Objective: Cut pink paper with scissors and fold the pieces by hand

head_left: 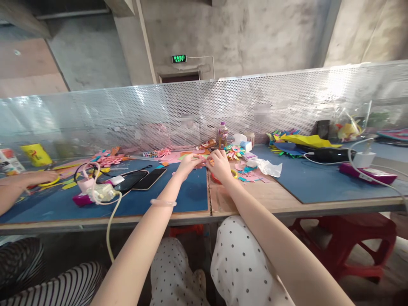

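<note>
- Left hand (pixel 191 163) and right hand (pixel 219 165) meet with fingers bent over the table (pixel 223 202), likely so that both sets of fingertips can share fine handling; whether they grip anything I cannot tell.
- Pink paper scraps (pixel 255 176) lie just right of the hands, probably for easy reach.
- A yellow ring (pixel 235 174) shows beside the right wrist, partly hidden.
- Beyond, a drink bottle (pixel 222 136) and paper flower (pixel 235 152) crowd forward space; a smartphone (pixel 149 179) lies leftward.
</note>
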### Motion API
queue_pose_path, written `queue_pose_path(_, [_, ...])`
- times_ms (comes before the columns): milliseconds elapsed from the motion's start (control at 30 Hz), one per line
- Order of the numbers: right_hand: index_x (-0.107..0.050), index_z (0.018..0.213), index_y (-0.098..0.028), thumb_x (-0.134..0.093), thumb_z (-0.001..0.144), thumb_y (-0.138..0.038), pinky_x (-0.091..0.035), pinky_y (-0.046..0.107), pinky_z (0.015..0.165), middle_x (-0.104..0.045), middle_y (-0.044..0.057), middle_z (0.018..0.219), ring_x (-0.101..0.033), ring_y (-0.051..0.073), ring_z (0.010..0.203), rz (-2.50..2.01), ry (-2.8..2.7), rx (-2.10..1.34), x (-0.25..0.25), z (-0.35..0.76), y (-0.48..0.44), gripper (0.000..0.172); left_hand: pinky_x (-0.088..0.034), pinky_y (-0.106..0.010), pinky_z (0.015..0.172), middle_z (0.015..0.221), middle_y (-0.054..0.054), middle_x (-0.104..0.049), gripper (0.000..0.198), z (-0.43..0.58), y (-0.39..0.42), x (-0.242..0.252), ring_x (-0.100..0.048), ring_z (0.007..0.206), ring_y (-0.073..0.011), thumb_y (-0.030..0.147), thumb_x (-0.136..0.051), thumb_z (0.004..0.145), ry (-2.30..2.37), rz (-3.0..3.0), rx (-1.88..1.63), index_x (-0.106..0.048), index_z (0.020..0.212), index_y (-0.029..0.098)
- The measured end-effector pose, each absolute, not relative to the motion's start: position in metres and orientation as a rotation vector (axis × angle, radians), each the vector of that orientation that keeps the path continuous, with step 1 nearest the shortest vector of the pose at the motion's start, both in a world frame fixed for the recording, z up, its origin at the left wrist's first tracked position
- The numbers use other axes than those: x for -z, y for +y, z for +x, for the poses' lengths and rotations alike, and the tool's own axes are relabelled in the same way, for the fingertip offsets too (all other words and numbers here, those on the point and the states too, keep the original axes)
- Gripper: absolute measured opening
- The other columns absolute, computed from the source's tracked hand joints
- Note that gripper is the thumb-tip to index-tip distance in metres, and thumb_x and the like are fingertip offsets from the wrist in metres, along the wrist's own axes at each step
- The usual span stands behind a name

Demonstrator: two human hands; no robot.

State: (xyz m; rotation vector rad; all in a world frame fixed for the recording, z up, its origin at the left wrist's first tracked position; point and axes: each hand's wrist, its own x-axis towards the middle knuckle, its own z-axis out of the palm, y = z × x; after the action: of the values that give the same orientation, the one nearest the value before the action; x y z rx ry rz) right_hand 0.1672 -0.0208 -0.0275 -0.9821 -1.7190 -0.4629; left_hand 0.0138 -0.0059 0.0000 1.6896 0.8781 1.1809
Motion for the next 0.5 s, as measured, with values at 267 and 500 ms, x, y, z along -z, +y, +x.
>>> queue_pose_path(267, [-0.06,0.083,-0.018,-0.047,0.083,-0.021,-0.037,0.038,0.079,-0.054,0.01,0.087,-0.041,0.025,0.091,-0.993,-1.729,0.475,0.0295,0.1655,-0.0194,0.014,-0.049,-0.031,0.074,0.09,-0.01,-0.069,0.033,0.0149,-0.0078,0.0002,-0.064,0.083,-0.0198,0.036,-0.065,0.07,0.895,1.754,-1.166,-0.064,0.093,0.013])
queue_pose_path(500, [-0.06,0.083,-0.018,-0.044,0.084,-0.019,-0.036,0.039,0.079,-0.054,0.01,0.087,-0.042,0.025,0.09,-1.009,-1.741,0.468,0.0286,0.1662,-0.0198,0.016,-0.049,-0.033,0.077,0.093,-0.01,-0.069,0.034,0.0148,-0.0077,0.0003,-0.064,0.083,-0.0194,0.037,-0.065,0.069,0.868,1.784,-1.123,-0.065,0.095,0.014])
